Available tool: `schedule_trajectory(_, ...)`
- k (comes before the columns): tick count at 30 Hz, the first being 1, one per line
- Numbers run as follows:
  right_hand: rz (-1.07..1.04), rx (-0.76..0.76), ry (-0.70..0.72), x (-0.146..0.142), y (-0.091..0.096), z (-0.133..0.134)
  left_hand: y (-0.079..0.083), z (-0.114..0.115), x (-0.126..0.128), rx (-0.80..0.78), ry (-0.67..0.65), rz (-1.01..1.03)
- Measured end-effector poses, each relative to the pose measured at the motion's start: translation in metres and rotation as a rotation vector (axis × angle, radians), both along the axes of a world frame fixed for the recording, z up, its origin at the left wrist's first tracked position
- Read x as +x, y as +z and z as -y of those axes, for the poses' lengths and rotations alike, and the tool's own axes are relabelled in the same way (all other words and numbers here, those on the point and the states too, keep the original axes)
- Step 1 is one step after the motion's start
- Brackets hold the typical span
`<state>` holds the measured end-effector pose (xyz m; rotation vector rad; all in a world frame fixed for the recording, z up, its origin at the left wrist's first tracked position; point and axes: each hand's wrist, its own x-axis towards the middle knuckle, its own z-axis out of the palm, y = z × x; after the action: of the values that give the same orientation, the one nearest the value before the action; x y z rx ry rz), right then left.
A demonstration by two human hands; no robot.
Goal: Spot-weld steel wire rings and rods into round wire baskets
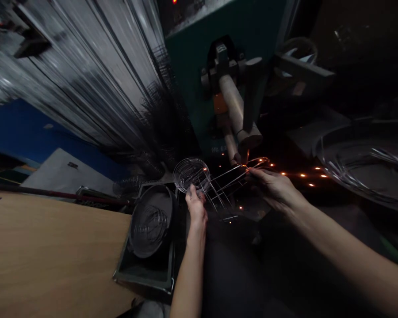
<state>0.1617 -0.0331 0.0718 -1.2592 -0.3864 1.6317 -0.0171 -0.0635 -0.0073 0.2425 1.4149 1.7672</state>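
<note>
A metal wire rack [220, 187] lies across both hands, with a round spiral of wire [191, 173] at its left end and straight bars running right. My left hand [196, 204] is closed on the rack at the lower edge of the spiral. At the rack's right part, my right hand [275, 185] pinches wire close to the electrode tips of a green spot welder [189, 66]. Orange sparks fly from that contact point, several of them to the right. My right fingertips partly hide the wire there.
A dark round pan [151, 221] with wire pieces in it sits in a bin [142, 282] at lower left, beside a wooden board [53, 251]. Wire hoops [368, 185] lie at right. The welder's thick cylindrical arm [237, 108] juts out above the hands.
</note>
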Motion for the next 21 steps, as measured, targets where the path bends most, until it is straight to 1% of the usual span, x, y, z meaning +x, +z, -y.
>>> schedule_trajectory(2,-0.04,-0.011,0.004,0.002,0.001,0.003,0.0,0.001,0.001,0.008,-0.015,0.017)
schedule_trajectory(5,-0.01,-0.023,0.014,0.008,0.002,0.01,-0.001,-0.001,0.001,0.025,-0.053,0.039)
schedule_trajectory(8,0.041,-0.052,-0.013,0.016,-0.001,0.014,0.0,-0.006,-0.001,0.049,-0.021,0.047)
schedule_trajectory(12,0.019,-0.047,-0.027,0.022,-0.007,0.014,0.001,-0.01,-0.003,0.077,0.014,0.046)
schedule_trajectory(14,0.016,-0.054,-0.032,0.022,-0.005,0.013,0.001,-0.01,-0.003,0.07,0.015,0.037)
schedule_trajectory(16,0.029,-0.056,-0.042,0.024,0.001,0.014,0.002,-0.01,-0.003,0.064,-0.002,0.024)
schedule_trajectory(19,0.09,-0.036,-0.062,0.039,0.008,0.02,0.004,-0.013,-0.001,0.049,-0.011,0.014)
schedule_trajectory(20,0.149,-0.007,-0.064,0.048,0.008,0.024,0.003,-0.012,0.001,0.041,-0.004,0.016)
schedule_trajectory(21,0.251,0.038,-0.063,0.059,0.006,0.03,0.002,-0.009,0.005,0.033,0.008,0.019)
